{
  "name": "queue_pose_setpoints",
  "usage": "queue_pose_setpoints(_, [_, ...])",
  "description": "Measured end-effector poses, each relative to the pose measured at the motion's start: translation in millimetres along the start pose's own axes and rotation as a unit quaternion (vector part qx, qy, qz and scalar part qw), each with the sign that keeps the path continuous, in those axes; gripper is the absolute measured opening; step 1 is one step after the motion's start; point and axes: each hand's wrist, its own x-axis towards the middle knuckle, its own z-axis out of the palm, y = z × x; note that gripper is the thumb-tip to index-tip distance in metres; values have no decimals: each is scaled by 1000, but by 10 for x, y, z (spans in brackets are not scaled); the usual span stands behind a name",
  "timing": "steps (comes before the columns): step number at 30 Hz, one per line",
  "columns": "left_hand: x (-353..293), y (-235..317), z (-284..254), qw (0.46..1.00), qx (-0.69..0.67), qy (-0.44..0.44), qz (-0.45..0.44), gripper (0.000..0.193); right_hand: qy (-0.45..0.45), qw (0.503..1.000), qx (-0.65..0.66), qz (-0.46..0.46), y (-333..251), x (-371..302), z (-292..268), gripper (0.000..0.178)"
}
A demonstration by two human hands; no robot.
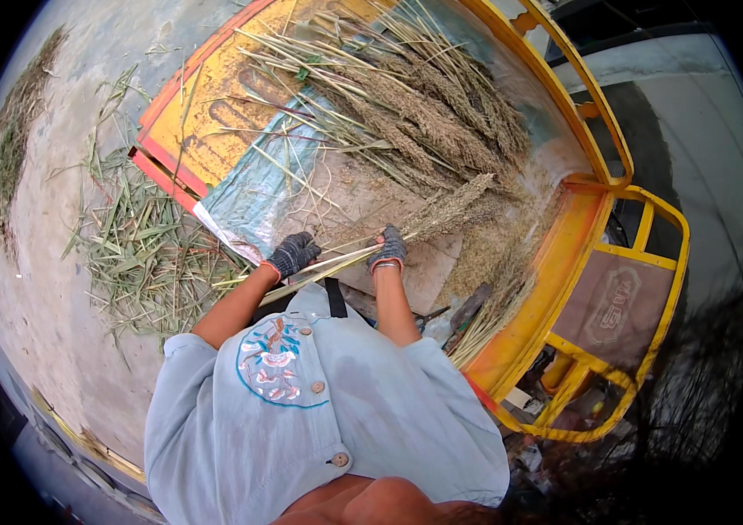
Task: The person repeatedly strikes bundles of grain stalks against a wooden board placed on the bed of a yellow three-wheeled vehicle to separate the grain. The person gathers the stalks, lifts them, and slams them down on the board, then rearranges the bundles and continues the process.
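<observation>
My right hand (388, 248), in a grey knit glove with an orange cuff, is closed around a few pale sorghum stalks (336, 261) just below their seed heads (450, 207). Those seed heads point away to the upper right, while the cut ends run down to the left past my waist. Close beside the same stalks, my gloved left hand (294, 255) has its fingers curled in. Thin dry strands stretch between the two hands; what lies inside the left fingers is hidden. Beyond them lies a large pile of sorghum (424, 105), seed heads toward the right.
A yellow cargo bed (205, 122) with orange edges carries the pile, partly over a blue sheet (253, 188). Yellow rails (603, 131) and a seat frame (673, 289) stand at the right. Stripped green leaves (148, 249) litter the concrete at left; loose seed (494, 249) gathers by the right wall.
</observation>
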Motion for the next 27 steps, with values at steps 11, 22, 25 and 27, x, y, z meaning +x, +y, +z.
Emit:
queue_pose_setpoints(11, [110, 147, 16, 976, 177, 78, 102, 42, -120, 986, 101, 51, 261, -85, 81, 16])
queue_pose_setpoints(22, [-487, -949, -1028, 973, 169, 130, -84, 33, 22, 995, 87, -43, 109, 117, -38, 22])
queue_pose_setpoints(25, [-1018, -1153, -1704, 821, 358, 166, -413, 45, 14, 994, 99, -49, 120, 165, -164, 25])
queue_pose_setpoints(27, [-1151, -386, -1894, 777, 380, 200, -461, 54, -2, 988, 126, -86, 235, 416, -275, 26])
